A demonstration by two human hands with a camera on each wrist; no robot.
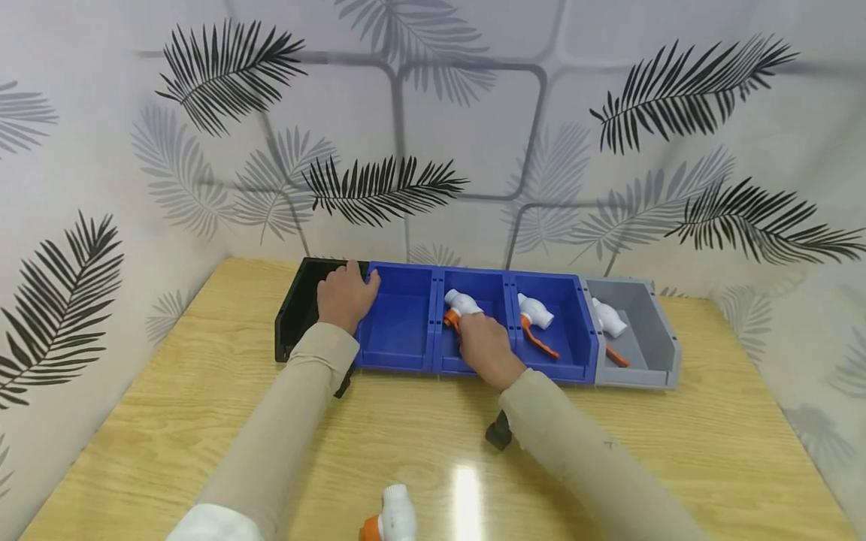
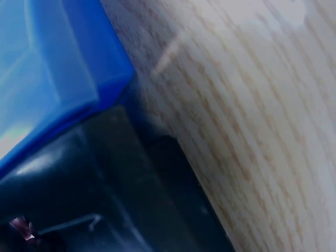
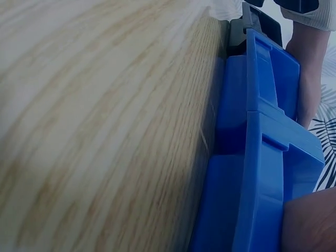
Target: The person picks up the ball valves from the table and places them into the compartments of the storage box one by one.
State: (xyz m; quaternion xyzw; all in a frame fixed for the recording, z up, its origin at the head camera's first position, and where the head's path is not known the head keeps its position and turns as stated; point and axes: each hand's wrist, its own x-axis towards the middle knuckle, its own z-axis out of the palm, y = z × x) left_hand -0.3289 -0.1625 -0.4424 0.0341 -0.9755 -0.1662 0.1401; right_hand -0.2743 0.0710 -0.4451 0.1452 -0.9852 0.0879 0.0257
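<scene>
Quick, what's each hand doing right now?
Left hand: at the black bin, grip can't be told.
Right hand: closed, holding an orange-handled white ball valve.

I work at what looks like a small parts-sorting bench, set in a corner, though I cannot tell whether the room belongs to a workshop, a lab or a home. The wood-grain table runs back to pale walls covered in black and grey leaf prints, which seem more domestic than industrial. The workshop feel comes from the joined row of open-fronted bins, one black bin, three blue bins and one grey bin, with white valve-like fittings bearing orange levers.
</scene>
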